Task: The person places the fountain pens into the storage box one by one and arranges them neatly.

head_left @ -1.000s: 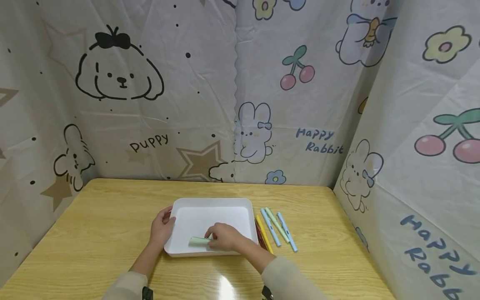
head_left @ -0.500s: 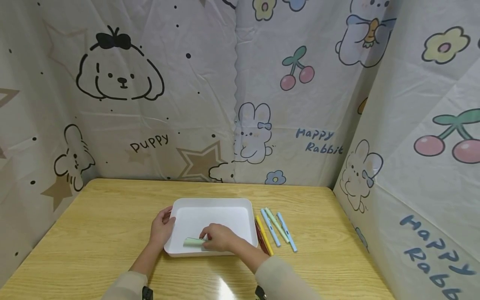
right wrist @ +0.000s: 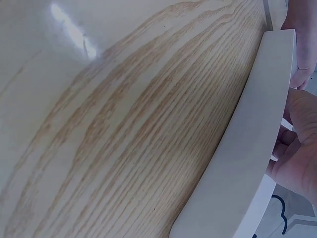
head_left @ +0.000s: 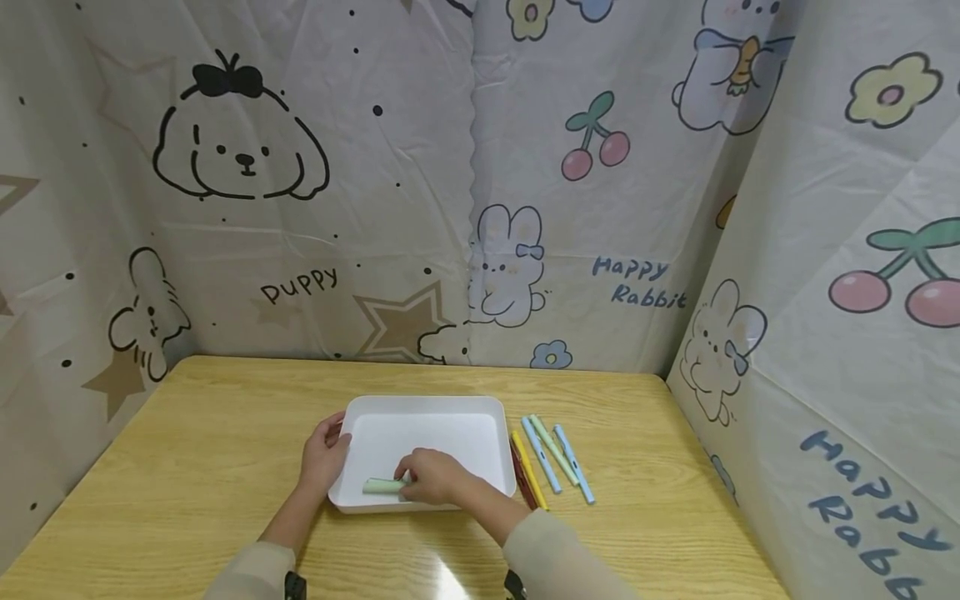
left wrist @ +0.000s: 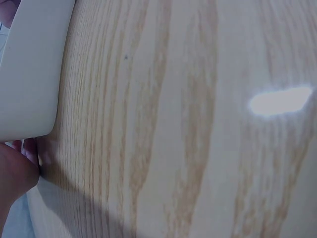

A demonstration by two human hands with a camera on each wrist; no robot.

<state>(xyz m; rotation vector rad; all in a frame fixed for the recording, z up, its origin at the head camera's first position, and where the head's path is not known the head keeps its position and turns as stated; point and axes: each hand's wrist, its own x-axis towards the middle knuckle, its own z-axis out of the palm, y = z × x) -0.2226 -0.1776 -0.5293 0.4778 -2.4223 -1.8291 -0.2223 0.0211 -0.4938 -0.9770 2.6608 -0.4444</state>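
A shallow white tray (head_left: pixel 450 406) stands on the wooden table. My left hand (head_left: pixel 324 457) grips its left end, thumb at the rim and fingers along the outside. In the left wrist view that hand (left wrist: pixel 17 171) shows beside the tray's corner. Inside the tray, near its front wall, my right hand (head_left: pixel 433 477) pinches a pale green pen (head_left: pixel 381 486) lying crosswise, its right part covered by the fingers. The right wrist view has the right hand (right wrist: pixel 302 144) reaching over the tray wall (right wrist: pixel 242 134), which hides the pen.
Right of the tray lie several pens: a brown one (head_left: pixel 522 475), a yellow one (head_left: pixel 529 471), two blue ones (head_left: pixel 542 455) and a light green one (head_left: pixel 555 451). A printed cloth (head_left: pixel 405 183) surrounds the table (head_left: pixel 225 433) at the back and sides.
My right hand has moved left inside the tray, and the green pen has shifted left with it. The left hand and the tray have stayed in place.
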